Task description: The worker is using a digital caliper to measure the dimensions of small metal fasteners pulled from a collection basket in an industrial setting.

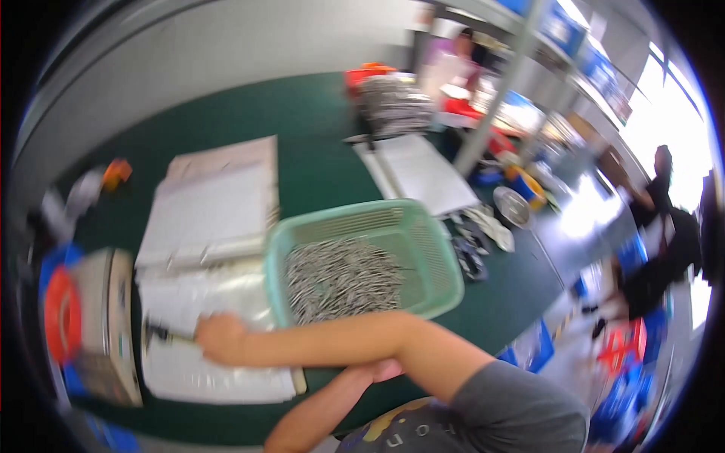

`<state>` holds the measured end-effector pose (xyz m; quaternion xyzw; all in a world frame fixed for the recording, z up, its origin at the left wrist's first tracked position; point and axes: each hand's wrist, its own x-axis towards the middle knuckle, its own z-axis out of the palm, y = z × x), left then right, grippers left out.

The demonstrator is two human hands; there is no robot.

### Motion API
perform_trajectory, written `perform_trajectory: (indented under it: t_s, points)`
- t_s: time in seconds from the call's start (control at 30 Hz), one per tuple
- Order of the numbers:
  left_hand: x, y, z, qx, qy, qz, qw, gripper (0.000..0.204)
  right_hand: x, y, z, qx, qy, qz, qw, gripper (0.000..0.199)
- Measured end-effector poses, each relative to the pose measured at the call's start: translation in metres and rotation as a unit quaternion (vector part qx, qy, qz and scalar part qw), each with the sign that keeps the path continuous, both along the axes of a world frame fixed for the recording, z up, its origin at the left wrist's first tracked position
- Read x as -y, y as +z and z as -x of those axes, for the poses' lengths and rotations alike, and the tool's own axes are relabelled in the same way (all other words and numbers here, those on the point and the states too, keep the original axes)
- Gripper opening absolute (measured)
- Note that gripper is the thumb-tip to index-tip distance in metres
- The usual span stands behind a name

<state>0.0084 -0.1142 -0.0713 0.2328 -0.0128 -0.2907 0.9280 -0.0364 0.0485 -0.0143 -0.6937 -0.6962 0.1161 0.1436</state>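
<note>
My right arm stretches leftward over my left one. In my right hand (221,340), closed in a fist, is a small blurred tool with a dark head (160,332), held above a white plastic-covered stack (219,381). My left hand (384,370) lies under the right forearm near the basket's front edge; its fingers are mostly hidden. Beyond the forearms stands a pale green plastic basket (445,275). A heap of thin silvery metal pieces (343,279) fills its left part.
At left stands a beige box-shaped device (113,325) beside an orange-red ring (62,315). Papers or flat sheets (215,196) lie behind. Further back are a white board (423,170) and a grey stack (393,106). A metal bowl (512,206) sits at right; people stand farther off.
</note>
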Motion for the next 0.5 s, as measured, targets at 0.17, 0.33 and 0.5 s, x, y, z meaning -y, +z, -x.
perform_trajectory:
  t_s: [0.17, 0.33, 0.5]
  points:
    - [-0.002, -0.027, -0.011, -0.036, 0.006, -0.146, 0.989, 0.042, -0.036, -0.045, 0.036, 0.064, 0.014, -0.03, 0.997, 0.017]
    - [0.017, -0.012, -0.016, -0.021, -0.055, 0.09, 0.994, 0.031, -0.051, -0.062, 0.021, -0.103, -0.193, -0.076, 0.973, 0.018]
    - [-0.012, -0.026, -0.006, -0.034, 0.014, 0.093, 0.995, 0.039, -0.023, 0.004, 0.018, -0.105, 0.005, -0.13, 0.986, 0.021]
